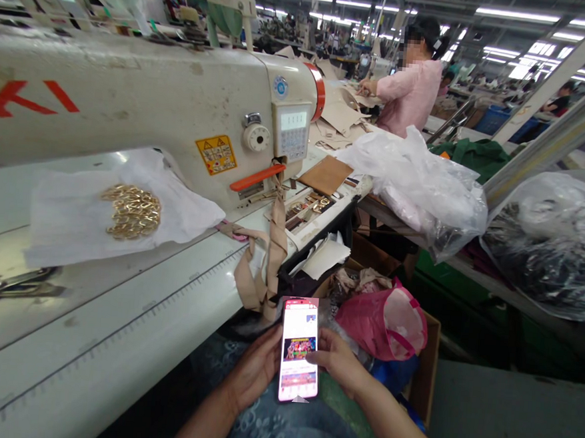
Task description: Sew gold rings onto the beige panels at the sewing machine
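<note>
At six o'clock, left hand [256,363] and right hand [340,361] hold a lit phone [299,351]; at nine o'clock, gold hardware [132,212] lies untouched.

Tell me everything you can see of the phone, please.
The phone is a slim, upright rectangle with a dark rim, its glassy-looking screen lit and facing the wearer. The display shows a mostly white page, a pinkish-red strip on top and colourful pictures below; the text is too small to read. It is held above patterned blue cloth. The left hand supports its left edge; the right hand is at its right, thumb over the screen.
</note>
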Available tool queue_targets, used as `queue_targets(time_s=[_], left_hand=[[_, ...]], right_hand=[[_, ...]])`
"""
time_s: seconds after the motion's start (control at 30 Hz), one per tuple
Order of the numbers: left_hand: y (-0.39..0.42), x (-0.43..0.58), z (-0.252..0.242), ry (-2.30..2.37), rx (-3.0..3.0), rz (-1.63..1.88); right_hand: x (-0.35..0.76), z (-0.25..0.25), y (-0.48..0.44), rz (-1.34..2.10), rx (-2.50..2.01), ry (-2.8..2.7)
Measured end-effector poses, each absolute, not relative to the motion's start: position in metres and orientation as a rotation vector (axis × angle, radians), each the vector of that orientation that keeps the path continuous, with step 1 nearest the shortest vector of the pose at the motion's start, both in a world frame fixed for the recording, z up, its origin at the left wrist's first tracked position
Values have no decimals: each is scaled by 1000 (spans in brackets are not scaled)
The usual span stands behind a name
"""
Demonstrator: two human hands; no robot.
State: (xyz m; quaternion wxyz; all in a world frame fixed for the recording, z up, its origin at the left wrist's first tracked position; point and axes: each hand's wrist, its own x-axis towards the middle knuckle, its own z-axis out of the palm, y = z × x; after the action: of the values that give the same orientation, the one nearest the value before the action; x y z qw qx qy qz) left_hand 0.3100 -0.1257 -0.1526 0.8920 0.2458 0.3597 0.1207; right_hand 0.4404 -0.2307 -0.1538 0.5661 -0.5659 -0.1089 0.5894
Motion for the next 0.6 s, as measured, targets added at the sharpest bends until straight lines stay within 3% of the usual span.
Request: queue_targets(time_s=[0.6], left_hand=[[-125, 309, -154, 760, 495, 264]], right_hand=[[426, -157, -218, 1169, -1466, -319]])
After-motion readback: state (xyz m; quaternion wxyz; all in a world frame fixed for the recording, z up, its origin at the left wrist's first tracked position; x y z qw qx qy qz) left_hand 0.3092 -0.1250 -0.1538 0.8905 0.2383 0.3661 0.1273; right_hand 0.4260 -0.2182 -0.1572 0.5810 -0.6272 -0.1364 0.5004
